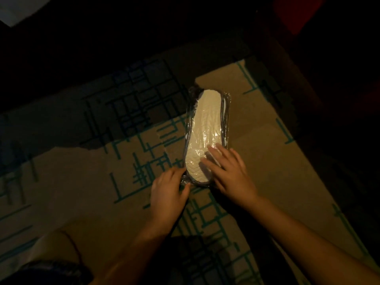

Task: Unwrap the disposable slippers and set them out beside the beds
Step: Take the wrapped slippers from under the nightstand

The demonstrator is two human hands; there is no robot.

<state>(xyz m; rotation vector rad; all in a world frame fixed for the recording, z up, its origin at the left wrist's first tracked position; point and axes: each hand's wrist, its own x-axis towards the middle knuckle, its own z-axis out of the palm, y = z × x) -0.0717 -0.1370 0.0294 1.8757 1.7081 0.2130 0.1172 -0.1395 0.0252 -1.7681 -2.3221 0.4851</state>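
Note:
A pack of disposable slippers [206, 128] lies on the patterned carpet, pale sole up, sealed in clear plastic wrap with a dark trim around the edge. My left hand [167, 194] pinches the near left corner of the wrap between thumb and fingers. My right hand [228, 171] rests flat on the near end of the pack, fingers spread over the sole. How many slippers the wrap holds is hidden.
The tan carpet [267, 161] carries teal and dark line patterns. Deep shadow covers the left and far side. A dark furniture edge [287, 83] runs along the right. A pale sheet corner [14, 9] shows at the top left.

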